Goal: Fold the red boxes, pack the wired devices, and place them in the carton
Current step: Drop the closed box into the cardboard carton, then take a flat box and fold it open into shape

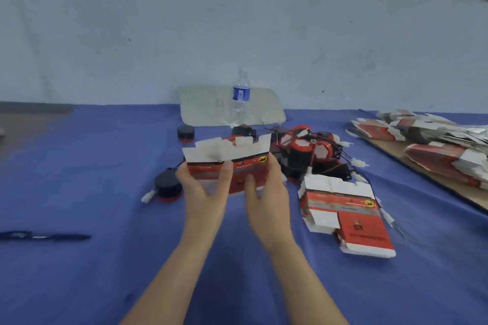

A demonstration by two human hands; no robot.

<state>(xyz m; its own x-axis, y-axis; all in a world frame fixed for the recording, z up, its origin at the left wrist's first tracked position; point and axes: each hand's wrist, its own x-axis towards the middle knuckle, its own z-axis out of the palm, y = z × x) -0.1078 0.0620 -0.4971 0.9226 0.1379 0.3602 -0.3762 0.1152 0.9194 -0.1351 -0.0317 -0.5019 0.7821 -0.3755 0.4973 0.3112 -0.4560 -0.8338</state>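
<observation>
I hold a flat red box blank (232,159) with white flaps up above the blue table. My left hand (204,190) grips its left side, thumb on the front. My right hand (266,192) grips its right side. Another red box blank (348,216) lies partly folded on the cloth to the right. A heap of black and red wired devices (309,152) with white connectors sits behind it. Two single round black devices lie at the left, one (167,185) near my left hand and one (185,132) farther back.
A water bottle (240,97) stands at the back in front of a clear plastic bag (200,105). Stacks of flat red blanks (433,145) lie on a cardboard sheet (390,150) at the right. A dark object (45,237) lies at the left.
</observation>
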